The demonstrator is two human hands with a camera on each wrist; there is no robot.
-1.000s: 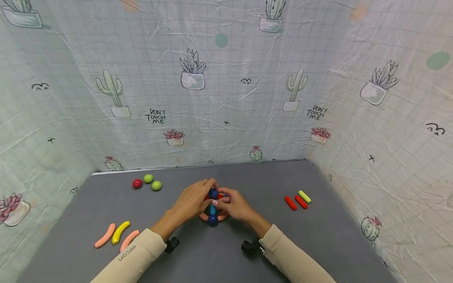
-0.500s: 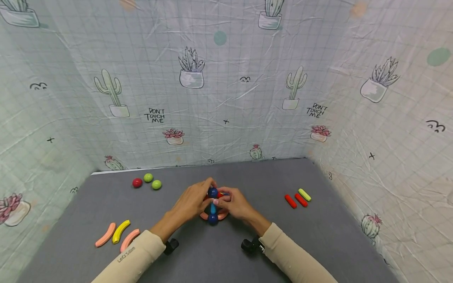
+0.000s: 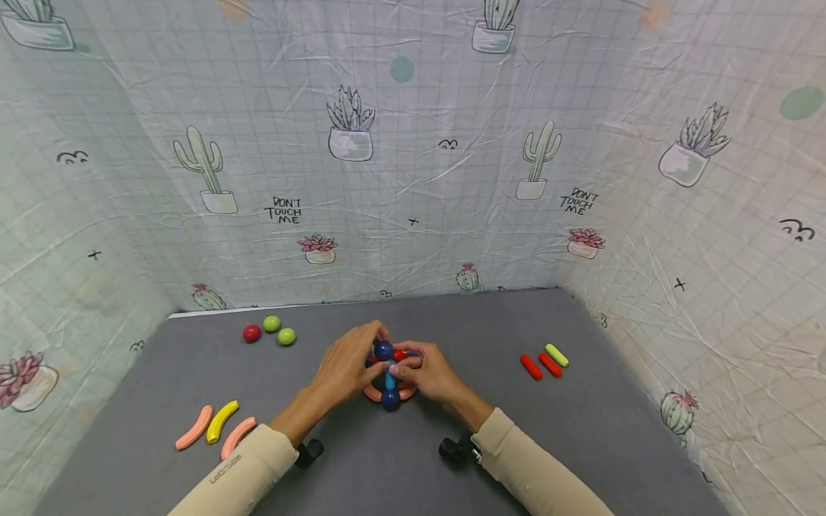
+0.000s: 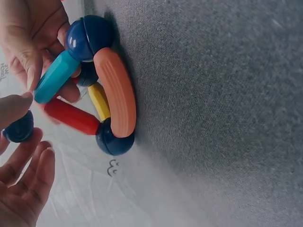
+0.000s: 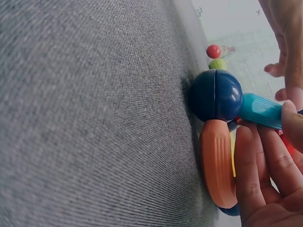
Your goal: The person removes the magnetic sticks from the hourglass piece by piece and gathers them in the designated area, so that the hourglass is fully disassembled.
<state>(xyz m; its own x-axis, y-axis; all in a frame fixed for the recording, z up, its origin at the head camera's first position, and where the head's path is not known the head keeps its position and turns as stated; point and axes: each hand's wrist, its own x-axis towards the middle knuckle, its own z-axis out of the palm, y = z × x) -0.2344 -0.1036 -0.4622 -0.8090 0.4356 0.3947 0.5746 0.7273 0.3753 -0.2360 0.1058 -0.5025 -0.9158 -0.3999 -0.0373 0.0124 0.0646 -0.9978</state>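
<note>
A frame of magnetic rods and balls stands mid-table. Its front dark blue ball (image 3: pixel 390 400) joins curved peach rods (image 4: pixel 116 92) and a slanting light blue rod (image 4: pixel 57 77). Red rods (image 4: pixel 71 116) slope upward, and a yellow rod (image 4: pixel 99 100) shows behind. My left hand (image 3: pixel 348 362) holds another dark blue ball (image 4: pixel 19 128) between thumb and fingers at the top, seen slightly apart from the rod ends in the left wrist view. With thumb and fingers, my right hand (image 3: pixel 429 373) pinches the light blue rod's upper end. Fingers partly hide the frame's far side.
One red ball (image 3: pixel 252 333) and two green balls (image 3: pixel 279 331) lie back left. Two peach curved rods (image 3: pixel 193 428) and a yellow curved rod (image 3: pixel 222 421) lie front left. At right are two red rods (image 3: pixel 540 366) and a yellow-green rod (image 3: pixel 557 355). Printed cloth walls surround the grey table (image 3: pixel 400 473).
My left hand has shifted slightly left and up, taking the top dark blue ball a little to the left. My right hand has stayed on the light blue rod.
</note>
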